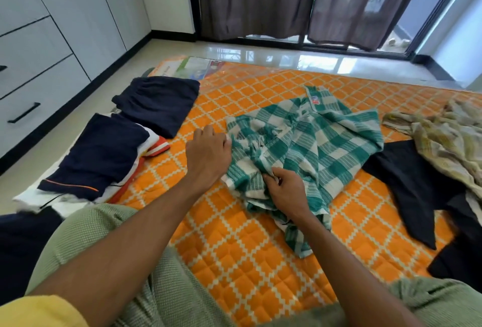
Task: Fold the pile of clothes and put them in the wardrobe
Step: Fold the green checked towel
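A crumpled green and white checked cloth (313,141) lies in the middle of the orange patterned mattress (234,248). My left hand (207,154) grips its left edge. My right hand (285,191) pinches a fold of the same cloth nearer to me. To the left lie folded dark navy garments: one (159,103) further away, another (96,154) on top of white and orange clothes. A black garment (407,183) and a yellowish patterned cloth (443,141) lie unfolded at the right.
White wardrobe drawers with black handles (39,53) stand along the left wall. Dark curtains (300,0) hang over a glass door at the back. Shiny tiled floor (260,53) lies beyond the mattress. My knees in green fabric (104,243) are at the bottom.
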